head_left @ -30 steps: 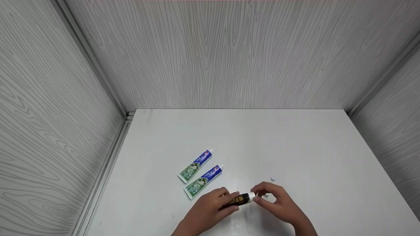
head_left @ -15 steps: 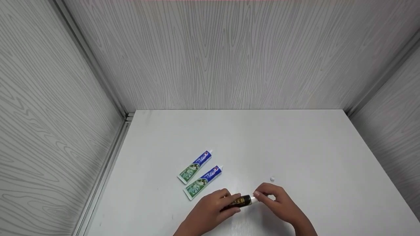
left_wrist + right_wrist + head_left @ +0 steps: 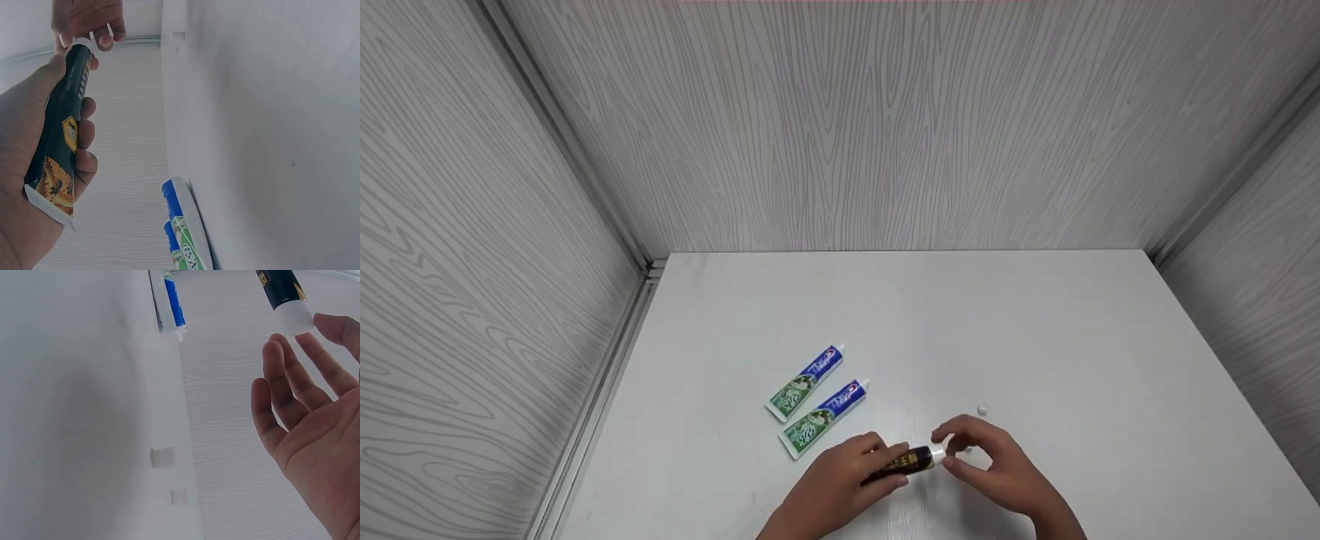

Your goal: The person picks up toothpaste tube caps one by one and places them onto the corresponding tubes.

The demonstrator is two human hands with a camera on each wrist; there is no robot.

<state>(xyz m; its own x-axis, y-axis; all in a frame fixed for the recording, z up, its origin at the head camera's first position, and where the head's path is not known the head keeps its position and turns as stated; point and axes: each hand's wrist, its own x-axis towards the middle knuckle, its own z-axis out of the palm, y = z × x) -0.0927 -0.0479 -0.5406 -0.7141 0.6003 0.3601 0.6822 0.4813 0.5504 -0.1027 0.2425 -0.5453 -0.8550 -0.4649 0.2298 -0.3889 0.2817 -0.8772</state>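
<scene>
My left hand point(image 3: 840, 476) grips a black toothpaste tube point(image 3: 911, 460) with gold lettering, held at a slight tilt above the table. Its flat crimped end lies by the palm in the left wrist view, where a honeycomb picture point(image 3: 55, 185) shows. At the other end sits a white cap point(image 3: 295, 318). Thumb and index fingertip of my right hand point(image 3: 997, 465) are at the cap's edge from two sides in a light pinch; the other fingers are spread. Left of the hands lie two blue-and-green toothpaste tubes point(image 3: 827, 416) point(image 3: 807, 382), side by side, with narrow nozzles pointing away.
Two small white caps lie loose on the white table point(image 3: 1035, 315): one cap point(image 3: 982, 409) beyond the right hand, another cap point(image 3: 179, 497) partly hidden by it in the head view. Wood-grain panels point(image 3: 840, 127) enclose the back and sides.
The right thumb and index finger closed together at the cap half a second ago, and now they have spread around it. The left hand and black tube have barely moved.
</scene>
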